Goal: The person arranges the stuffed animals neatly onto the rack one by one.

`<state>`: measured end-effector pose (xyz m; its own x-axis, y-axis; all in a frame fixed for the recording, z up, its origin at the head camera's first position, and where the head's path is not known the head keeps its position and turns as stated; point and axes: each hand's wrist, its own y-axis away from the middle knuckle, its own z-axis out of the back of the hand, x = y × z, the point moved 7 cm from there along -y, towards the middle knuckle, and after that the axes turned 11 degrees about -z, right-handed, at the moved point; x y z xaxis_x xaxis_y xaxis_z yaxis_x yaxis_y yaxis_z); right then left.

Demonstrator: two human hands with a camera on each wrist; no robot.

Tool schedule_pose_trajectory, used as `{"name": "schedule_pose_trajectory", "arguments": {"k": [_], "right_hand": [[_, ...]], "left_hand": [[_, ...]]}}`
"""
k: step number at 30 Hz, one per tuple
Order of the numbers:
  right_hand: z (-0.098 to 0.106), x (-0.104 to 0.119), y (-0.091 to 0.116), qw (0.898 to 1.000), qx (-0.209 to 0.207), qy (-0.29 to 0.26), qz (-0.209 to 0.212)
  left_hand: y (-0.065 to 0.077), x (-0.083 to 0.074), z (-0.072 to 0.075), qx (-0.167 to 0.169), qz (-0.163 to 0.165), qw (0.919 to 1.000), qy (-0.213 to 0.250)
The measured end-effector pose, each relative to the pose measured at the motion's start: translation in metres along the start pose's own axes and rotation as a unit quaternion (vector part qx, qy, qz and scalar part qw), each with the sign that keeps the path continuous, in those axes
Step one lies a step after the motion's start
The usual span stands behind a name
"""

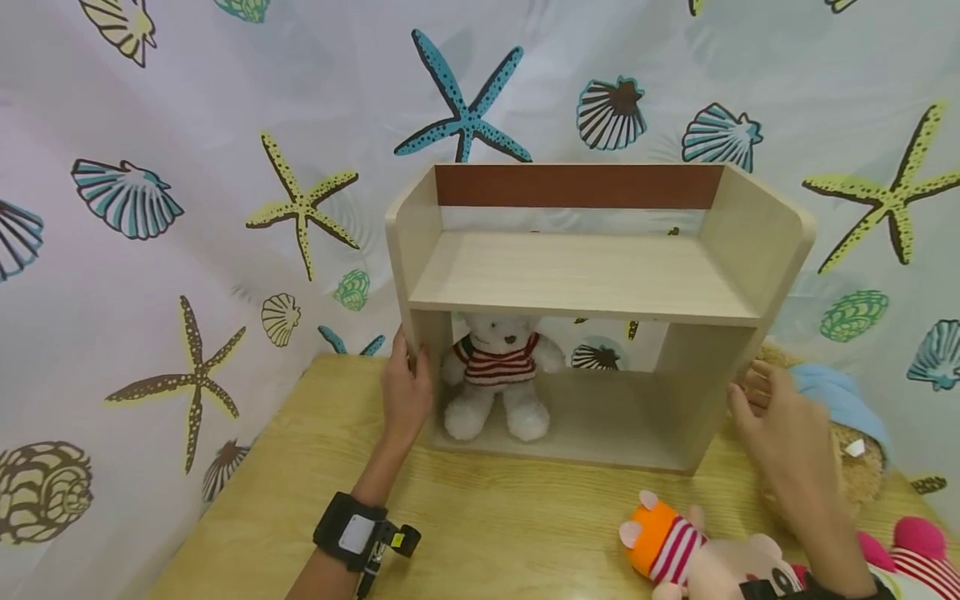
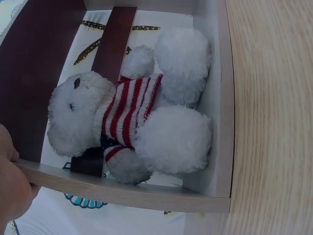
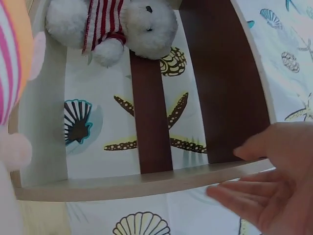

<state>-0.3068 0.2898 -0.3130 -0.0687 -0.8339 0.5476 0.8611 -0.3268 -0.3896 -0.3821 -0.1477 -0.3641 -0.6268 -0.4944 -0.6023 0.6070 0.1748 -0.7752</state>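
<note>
A pale wooden two-tier shelf with a reddish-brown back strip stands on the table. In its lower compartment, toward the left, sits a white teddy bear in a red-and-white striped sweater. My left hand grips the front edge of the left side panel; the left wrist view shows the hand around that board beside the bear. At the right side panel, my right hand has its thumb by the front edge and its fingers outside. The right wrist view shows this hand straddling the panel edge.
Behind the right hand sits a brown plush toy with a blue cloth on it. An orange-hatted plush doll lies at the front right, near a pink plush toy. A shell-and-starfish patterned curtain hangs behind the wooden table.
</note>
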Motion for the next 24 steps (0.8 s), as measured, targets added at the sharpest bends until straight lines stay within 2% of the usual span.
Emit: {"name": "schedule_pose_trajectory", "arguments": {"k": [3, 8, 11, 15, 18, 24], "right_hand": [[-0.005, -0.005, 0.007, 0.996, 0.077, 0.048, 0.007], [-0.014, -0.021, 0.019, 0.974, 0.202, 0.103, -0.012], [-0.021, -0.033, 0.028, 0.951, 0.271, 0.145, -0.019], [-0.033, -0.051, 0.046, 0.910, 0.361, 0.200, -0.030], [-0.039, -0.063, 0.061, 0.890, 0.398, 0.217, -0.045], [-0.043, -0.080, 0.080, 0.879, 0.416, 0.220, -0.072]], "left_hand": [[0.002, 0.001, 0.001, 0.006, 0.003, 1.0000, -0.002], [0.003, 0.000, 0.001, 0.005, -0.002, 1.0000, 0.002], [0.004, 0.001, 0.002, -0.002, -0.008, 1.0000, -0.005], [0.006, 0.002, 0.001, -0.001, -0.010, 0.9998, -0.015], [0.006, 0.002, 0.001, 0.002, -0.008, 0.9999, -0.014], [0.009, 0.002, 0.001, 0.003, -0.006, 0.9999, -0.012]]}}
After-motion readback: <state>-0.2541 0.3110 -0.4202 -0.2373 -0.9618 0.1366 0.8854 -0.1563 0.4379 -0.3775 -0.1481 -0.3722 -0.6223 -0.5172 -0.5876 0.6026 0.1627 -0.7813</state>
